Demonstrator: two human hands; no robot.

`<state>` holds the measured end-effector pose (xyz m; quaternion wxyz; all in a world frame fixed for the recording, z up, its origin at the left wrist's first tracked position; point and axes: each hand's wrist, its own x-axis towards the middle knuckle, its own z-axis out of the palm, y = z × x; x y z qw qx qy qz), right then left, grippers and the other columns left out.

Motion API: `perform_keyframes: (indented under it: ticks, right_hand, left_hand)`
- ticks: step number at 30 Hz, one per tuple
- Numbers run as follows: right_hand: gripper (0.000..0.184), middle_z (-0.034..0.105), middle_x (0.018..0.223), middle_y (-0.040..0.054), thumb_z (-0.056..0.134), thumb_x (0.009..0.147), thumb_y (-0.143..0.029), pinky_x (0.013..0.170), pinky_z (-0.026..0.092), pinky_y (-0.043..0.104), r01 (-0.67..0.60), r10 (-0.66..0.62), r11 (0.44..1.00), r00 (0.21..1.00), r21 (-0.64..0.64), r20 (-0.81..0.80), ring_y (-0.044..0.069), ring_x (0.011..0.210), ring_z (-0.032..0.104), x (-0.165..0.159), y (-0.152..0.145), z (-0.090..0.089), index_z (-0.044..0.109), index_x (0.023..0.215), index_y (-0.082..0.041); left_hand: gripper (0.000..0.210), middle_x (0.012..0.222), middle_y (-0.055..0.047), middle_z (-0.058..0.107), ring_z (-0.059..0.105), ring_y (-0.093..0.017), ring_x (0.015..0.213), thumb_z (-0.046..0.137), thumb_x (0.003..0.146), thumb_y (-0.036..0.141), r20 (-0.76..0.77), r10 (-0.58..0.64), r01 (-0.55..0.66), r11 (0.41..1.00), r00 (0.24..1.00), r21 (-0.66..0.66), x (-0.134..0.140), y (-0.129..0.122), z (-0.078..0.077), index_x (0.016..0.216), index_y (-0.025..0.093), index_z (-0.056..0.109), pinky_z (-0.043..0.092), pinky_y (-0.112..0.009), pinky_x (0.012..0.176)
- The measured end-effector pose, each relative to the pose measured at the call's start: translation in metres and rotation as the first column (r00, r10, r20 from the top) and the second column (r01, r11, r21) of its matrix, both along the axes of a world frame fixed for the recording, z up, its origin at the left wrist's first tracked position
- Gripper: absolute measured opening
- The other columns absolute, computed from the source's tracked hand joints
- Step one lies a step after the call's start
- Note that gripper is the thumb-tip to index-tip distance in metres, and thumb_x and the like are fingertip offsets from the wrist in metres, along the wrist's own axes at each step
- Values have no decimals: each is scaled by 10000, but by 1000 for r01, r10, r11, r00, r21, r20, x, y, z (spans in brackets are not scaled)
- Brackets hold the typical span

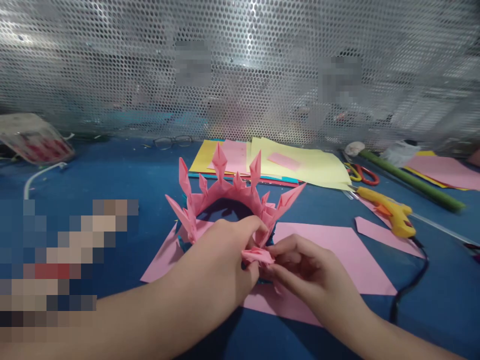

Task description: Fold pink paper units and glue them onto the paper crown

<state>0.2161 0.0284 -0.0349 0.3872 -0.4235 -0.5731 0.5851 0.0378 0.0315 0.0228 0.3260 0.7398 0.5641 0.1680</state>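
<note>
A pink folded-paper crown [215,194] stands upright in front of me, its tall and short points rising from a ring-shaped band. At its near right side, my left hand [228,260] is closed, with a small folded pink paper piece [258,256] between its thumb and fingers. My right hand [309,265] pinches at the right end of that same piece, thumb and fingertips together. Whether the piece is joined to the band is hidden by my fingers. Under the crown lies a large pink paper sheet [345,257].
Stacked yellow paper [311,162] lies behind the crown. Off to the right are a yellow glue gun [390,207] with a black cord, scissors [367,175], a green stick [412,180] and pink scraps [386,236]. Eyeglasses [172,143] rest near the perforated metal panel [240,100]. A plastic container [37,137] is far left.
</note>
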Motion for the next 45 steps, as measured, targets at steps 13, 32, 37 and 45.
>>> perform_keyframes:
  ticks: [13,32,37,45]
  right_hand:
    - [209,720,701,13,771,795,-374,617,550,230,-2,2,1000,1000,10,12,139,618,670,0,0,1,676,870,-204]
    - [151,748,708,-8,806,761,-248,651,570,187,0,0,1000,1000,8,-19,134,682,726,-1,2,7,689,849,-211]
    - [128,750,712,0,776,793,-286,664,583,202,-8,8,1000,1000,4,-15,143,695,737,-1,1,7,691,856,-214]
    - [117,756,737,8,755,815,-307,686,584,218,-5,6,1000,1000,22,-4,154,725,740,-2,2,5,695,866,-221]
  left_hand:
    - [249,688,28,729,670,-166,613,505,708,83,70,-19,15,998,997,56,-1,1,-1,857,221,650,402,-223,512]
    - [206,664,28,707,646,-161,595,515,722,85,97,-10,3,998,995,70,-1,1,-2,815,223,635,381,-219,496]
    - [224,668,34,705,641,-159,587,483,732,87,67,-24,18,996,997,82,-3,0,-5,821,232,628,366,-225,487]
    - [215,662,30,705,642,-164,592,530,717,87,159,14,-21,999,987,42,-2,-2,-4,822,231,650,401,-218,492]
